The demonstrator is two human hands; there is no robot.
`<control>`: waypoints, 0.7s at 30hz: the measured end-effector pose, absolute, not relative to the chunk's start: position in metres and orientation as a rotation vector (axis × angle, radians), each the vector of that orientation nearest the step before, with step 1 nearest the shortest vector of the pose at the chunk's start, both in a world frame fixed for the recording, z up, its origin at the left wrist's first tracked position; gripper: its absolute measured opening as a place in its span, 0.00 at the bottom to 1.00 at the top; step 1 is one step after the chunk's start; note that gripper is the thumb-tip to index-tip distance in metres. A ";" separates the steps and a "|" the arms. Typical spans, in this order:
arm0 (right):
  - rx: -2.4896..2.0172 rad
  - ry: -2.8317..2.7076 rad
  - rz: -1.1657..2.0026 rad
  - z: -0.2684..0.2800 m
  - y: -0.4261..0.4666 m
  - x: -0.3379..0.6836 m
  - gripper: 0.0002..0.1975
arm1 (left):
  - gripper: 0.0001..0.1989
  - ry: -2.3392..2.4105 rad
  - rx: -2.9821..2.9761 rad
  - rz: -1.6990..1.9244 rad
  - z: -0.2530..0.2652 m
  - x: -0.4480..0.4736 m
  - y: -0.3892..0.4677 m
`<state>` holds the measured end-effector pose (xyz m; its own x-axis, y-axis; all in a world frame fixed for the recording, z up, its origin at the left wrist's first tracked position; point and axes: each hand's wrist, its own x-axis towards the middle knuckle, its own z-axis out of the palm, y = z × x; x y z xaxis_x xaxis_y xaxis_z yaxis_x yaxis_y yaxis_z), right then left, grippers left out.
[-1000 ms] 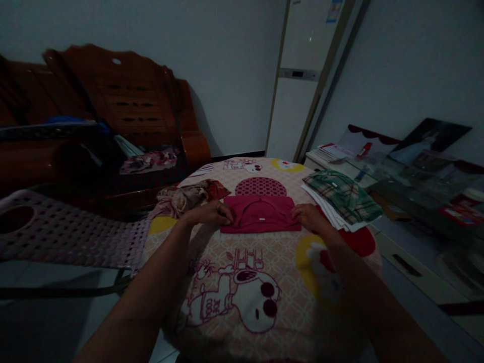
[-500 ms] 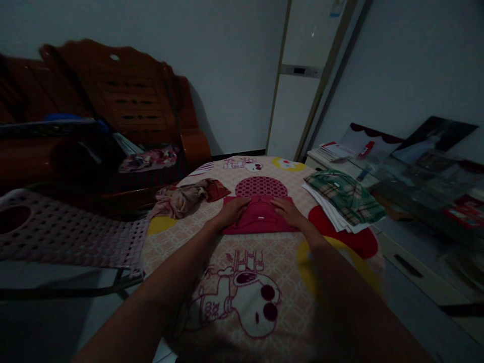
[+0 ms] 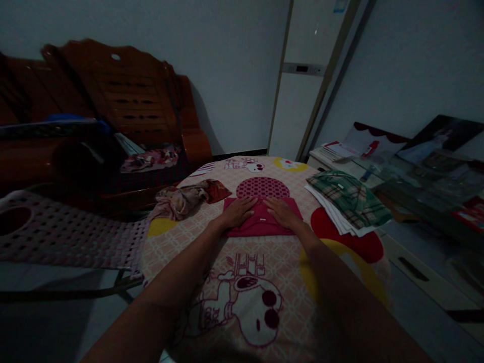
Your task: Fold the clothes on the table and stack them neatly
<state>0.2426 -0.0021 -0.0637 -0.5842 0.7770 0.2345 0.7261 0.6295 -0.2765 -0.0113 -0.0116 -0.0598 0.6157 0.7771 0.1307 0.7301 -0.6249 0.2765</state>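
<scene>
A dark pink garment (image 3: 260, 229), folded into a flat rectangle with a small white label near its middle, lies on the round table's patterned cloth (image 3: 257, 247). On its left half rests my left hand (image 3: 238, 212), palm down with the fingers stretched toward the centre. My right hand (image 3: 282, 212) lies flat on the right half, its fingers slightly spread. Neither hand grips the cloth. Left of the garment is a crumpled beige and red cloth (image 3: 185, 198). To the right sits a stack of folded clothes with a green plaid one (image 3: 348, 196) on top of white ones.
A woven chair (image 3: 75, 232) stands at the left edge of the table. Behind it is a wooden sofa (image 3: 128, 101) with clothes on it. A glass-topped cabinet (image 3: 401, 176) with papers and a photo runs along the right. A tall white air conditioner (image 3: 295, 111) stands at the back.
Both hands have slid inward over the pink garment, closer to each other and flatter on it. The garment stays in place; the view has shifted slightly.
</scene>
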 end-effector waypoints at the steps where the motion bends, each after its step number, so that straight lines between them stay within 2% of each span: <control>1: -1.235 -2.540 0.203 -0.067 -0.004 0.241 0.25 | 0.30 1.253 2.669 0.307 -0.061 -0.011 -0.011; 5: -1.308 -2.555 0.132 -0.076 -0.010 0.242 0.26 | 0.29 1.238 2.692 0.298 -0.064 -0.012 -0.011; 8: -1.313 -2.571 0.105 -0.074 -0.013 0.242 0.26 | 0.27 1.234 2.627 0.477 -0.057 -0.011 -0.018; 11: -1.336 -2.594 0.095 -0.069 -0.015 0.241 0.27 | 0.19 1.118 2.561 0.733 -0.040 -0.004 -0.031; 13: -1.354 -2.614 0.093 -0.067 -0.015 0.239 0.27 | 0.14 0.991 2.527 0.783 -0.030 0.002 -0.041; 18: -1.365 -2.610 0.101 -0.066 -0.016 0.240 0.27 | 0.07 0.986 2.616 0.581 -0.025 0.016 -0.057; 21: -1.353 -2.599 0.110 -0.066 -0.016 0.242 0.27 | 0.07 1.066 2.698 0.448 -0.032 0.020 -0.058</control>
